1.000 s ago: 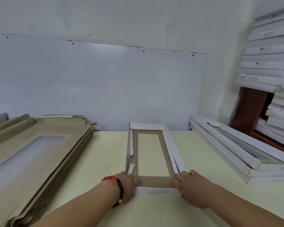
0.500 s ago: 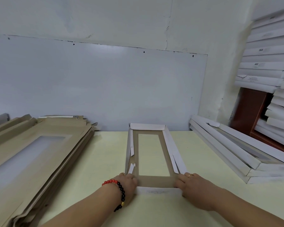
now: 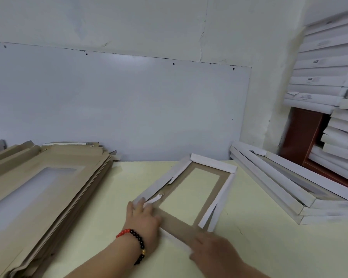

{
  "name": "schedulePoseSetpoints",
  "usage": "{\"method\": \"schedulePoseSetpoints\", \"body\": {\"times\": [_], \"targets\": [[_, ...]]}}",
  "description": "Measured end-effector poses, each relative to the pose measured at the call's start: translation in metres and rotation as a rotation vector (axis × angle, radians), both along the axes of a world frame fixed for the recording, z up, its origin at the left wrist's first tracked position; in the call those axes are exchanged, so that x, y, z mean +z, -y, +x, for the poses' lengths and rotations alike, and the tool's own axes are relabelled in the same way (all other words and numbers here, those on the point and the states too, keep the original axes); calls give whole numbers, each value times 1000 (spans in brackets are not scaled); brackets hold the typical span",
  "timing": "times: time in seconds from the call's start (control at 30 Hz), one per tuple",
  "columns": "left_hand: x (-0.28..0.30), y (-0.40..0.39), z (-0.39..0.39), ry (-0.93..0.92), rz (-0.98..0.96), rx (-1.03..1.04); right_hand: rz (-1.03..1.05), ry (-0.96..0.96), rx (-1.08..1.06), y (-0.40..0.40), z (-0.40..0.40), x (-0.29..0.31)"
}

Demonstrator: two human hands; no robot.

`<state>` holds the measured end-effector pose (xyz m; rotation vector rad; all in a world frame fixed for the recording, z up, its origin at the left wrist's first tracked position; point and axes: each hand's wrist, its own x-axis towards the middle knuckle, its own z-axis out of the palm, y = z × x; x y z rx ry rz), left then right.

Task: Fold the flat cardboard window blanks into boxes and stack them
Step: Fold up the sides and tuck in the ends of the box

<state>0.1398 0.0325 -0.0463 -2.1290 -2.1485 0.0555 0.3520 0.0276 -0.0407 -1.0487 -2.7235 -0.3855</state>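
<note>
A pale yellow table (image 3: 88, 227) carries a thick pile of flat brown cardboard blanks (image 3: 38, 187) along its left edge and two folded white boxes (image 3: 279, 187) stacked at its right edge. Between them, near the front edge, lies a half-folded box (image 3: 193, 197) — brown frame, rectangular window, white walls raised. The left hand (image 3: 143, 219), beaded bracelet (image 3: 135, 241) at the wrist, grips its near-left corner; the right hand (image 3: 213, 249) — blurred — rests on the near flap, its grip unclear.
</note>
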Motion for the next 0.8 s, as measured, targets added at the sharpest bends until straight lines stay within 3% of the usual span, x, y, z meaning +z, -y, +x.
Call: {"method": "schedulePoseSetpoints", "body": {"times": [0.17, 0.23, 0.4, 0.6, 0.8], "targets": [[-17, 13, 33, 201, 26, -80, -11, -148, 15, 10, -44, -6], [-19, 17, 24, 189, 40, -81, -87, -107, 55, 12, -44, -1], [-19, 18, 13, 216, 52, -157, 24, -2, 188, -4, -29, 3], [-19, 26, 18, 259, 85, -238, 77, 146, 145, -19, -26, -11], [-24, 33, 27, 228, 87, -149, -302, -215, 62, -14, -22, -1]]}}
